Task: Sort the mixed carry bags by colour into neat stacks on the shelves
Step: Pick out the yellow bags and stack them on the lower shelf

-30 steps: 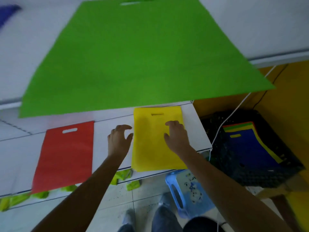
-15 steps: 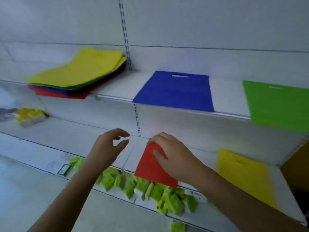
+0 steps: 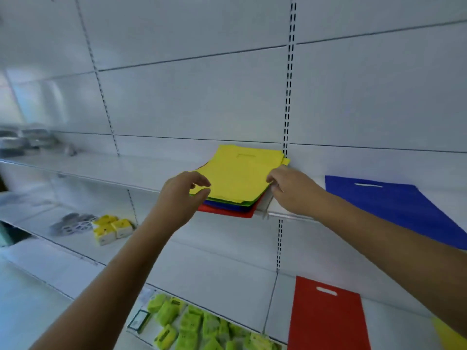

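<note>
The left hand [image 3: 180,198] has loosely curled fingers [image 3: 202,181] parted at the mixed stack's [image 3: 235,180] nine-o'clock edge, gripping nothing. The right hand [image 3: 293,189] pinches the stack's three-o'clock edge. The stack shows a yellow bag on top with green, blue and red edges below, overhanging the upper shelf [image 3: 113,170]. Lower layers are mostly hidden. At four o'clock lies a blue bag [image 3: 394,210], cut off; at five, a red bag [image 3: 328,317].

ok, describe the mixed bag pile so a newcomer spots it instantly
Find the upper shelf on the white wall. The mixed pile sits there between both hands, left of the blue bag. It alone is layered: yellow on top, green, blue and red edges beneath.
</note>
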A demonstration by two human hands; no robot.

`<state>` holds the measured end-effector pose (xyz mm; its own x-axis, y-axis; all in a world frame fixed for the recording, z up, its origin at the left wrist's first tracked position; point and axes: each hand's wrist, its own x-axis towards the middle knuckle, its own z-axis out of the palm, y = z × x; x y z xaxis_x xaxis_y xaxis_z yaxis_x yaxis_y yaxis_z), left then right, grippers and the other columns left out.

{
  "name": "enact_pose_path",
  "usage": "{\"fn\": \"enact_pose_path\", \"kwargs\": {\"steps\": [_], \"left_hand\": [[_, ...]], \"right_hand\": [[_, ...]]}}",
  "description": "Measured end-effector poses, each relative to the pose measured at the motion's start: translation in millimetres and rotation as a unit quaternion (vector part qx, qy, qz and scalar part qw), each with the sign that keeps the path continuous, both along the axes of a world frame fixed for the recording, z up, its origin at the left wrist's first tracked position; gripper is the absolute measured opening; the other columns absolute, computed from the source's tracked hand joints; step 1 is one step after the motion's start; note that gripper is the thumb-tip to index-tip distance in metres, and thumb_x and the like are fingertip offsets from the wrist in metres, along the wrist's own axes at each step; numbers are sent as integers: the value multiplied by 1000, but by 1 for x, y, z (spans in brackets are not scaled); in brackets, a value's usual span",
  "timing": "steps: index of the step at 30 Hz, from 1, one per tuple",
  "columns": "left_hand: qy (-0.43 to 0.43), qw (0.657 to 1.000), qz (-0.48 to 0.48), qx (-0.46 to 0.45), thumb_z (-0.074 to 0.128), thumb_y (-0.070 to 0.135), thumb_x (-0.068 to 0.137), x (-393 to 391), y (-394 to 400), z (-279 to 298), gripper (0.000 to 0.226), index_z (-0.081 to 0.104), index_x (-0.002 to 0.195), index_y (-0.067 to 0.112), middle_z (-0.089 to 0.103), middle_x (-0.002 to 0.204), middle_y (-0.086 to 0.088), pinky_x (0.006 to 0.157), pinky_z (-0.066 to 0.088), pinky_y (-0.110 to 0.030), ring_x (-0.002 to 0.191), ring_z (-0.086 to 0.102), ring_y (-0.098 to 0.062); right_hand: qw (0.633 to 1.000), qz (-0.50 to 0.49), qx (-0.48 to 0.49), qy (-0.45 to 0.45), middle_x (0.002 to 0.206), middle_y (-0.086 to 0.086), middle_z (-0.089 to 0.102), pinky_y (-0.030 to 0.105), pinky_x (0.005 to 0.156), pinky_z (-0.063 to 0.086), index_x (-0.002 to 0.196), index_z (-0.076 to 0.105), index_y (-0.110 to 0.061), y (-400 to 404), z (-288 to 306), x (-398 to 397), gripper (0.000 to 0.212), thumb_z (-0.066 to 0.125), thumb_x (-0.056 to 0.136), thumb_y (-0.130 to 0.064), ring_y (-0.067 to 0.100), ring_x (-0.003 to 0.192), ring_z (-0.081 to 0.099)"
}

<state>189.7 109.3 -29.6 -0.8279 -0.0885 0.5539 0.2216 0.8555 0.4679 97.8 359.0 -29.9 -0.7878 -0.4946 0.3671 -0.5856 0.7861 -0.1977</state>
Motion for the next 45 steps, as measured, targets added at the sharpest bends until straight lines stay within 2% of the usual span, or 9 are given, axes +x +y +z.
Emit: {"fn": "enact_pose_path", "kwargs": {"steps": [6, 12, 18, 22, 27, 33, 37, 41, 45], "left_hand": [[-34, 999, -13, -23, 63, 25, 89, -88, -49, -2, 12, 66, 99, 20, 66, 102, 4, 77, 39, -23, 96, 58, -14], [-80, 991, 7, -107, 56, 35, 92, -192, -91, 5, 23, 63, 110, 23, 63, 113, 3, 90, 47, -35, 106, 55, -16], [-271, 933, 16, -236, 27, 64, 93, -237, -89, -9, 63, 58, 111, 12, 61, 117, -8, 92, 46, -39, 107, 56, -26], [-231, 934, -22, -272, 20, 66, 93, -240, -81, -14, 72, 60, 107, 7, 56, 123, -14, 101, 39, -42, 118, 48, -28], [-250, 926, -80, -272, 19, 68, 92, -236, -74, -12, 78, 54, 124, 6, 48, 135, -17, 105, 35, -41, 126, 42, -28], [-266, 920, -140, -251, 21, 70, 90, -235, -72, -12, 87, 8, 152, 10, 27, 153, -17, 112, 27, -42, 141, 26, -32], [-272, 928, -172, -189, 29, 64, 93, -234, -74, -7, 78, 17, 150, 12, 34, 150, -14, 106, 33, -39, 135, 36, -30], [-260, 937, -177, -155, 34, 58, 95, -247, -84, -1, 66, 35, 141, 11, 43, 144, -10, 100, 36, -36, 128, 44, -27], [-260, 936, -163, -171, 37, 55, 96, -264, -92, 0, 60, 43, 134, 10, 49, 138, -9, 97, 38, -35, 122, 48, -25]], "right_hand": [[988, -96, 118, 10, 121, 7, 52, 40, 87, 48, 120, 55, -14, -24, 1, -71, 32, 40, 100, -34, 26, 108, 50], [944, -189, 265, 60, 124, 3, 52, 33, 79, 39, 123, 51, -17, -48, 2, -129, 44, 29, 101, -49, 22, 116, 49], [917, -281, 280, -39, 107, -1, 61, 33, 73, 37, 93, 56, -23, -56, 2, -136, 59, 19, 94, -69, 19, 100, 58], [925, -312, 164, -145, 77, -6, 55, 28, 59, 36, 74, 52, -19, -51, 2, -137, 58, 34, 89, -73, 11, 71, 52], [929, -342, 17, -143, 64, -1, 66, 34, 66, 54, 61, 49, -17, -46, -2, -126, 43, 57, 88, -49, 15, 61, 64], [918, -388, -23, -75, 63, -1, 41, 29, 53, 29, 63, 37, -19, -59, -12, -111, 35, 62, 84, -32, 16, 58, 40], [918, -378, -98, -74, 62, 4, 30, 30, 52, 22, 60, 31, -17, -58, -17, -103, 43, 67, 82, -23, 17, 57, 32], [906, -380, -174, -67, 61, 6, 34, 29, 53, 23, 63, 37, -15, -50, -14, -99, 40, 69, 85, -22, 18, 56, 34], [868, -387, -285, -124, 81, 8, 65, 30, 59, 48, 87, 64, -2, -45, -10, -100, 27, 68, 88, -28, 22, 71, 63]]}}
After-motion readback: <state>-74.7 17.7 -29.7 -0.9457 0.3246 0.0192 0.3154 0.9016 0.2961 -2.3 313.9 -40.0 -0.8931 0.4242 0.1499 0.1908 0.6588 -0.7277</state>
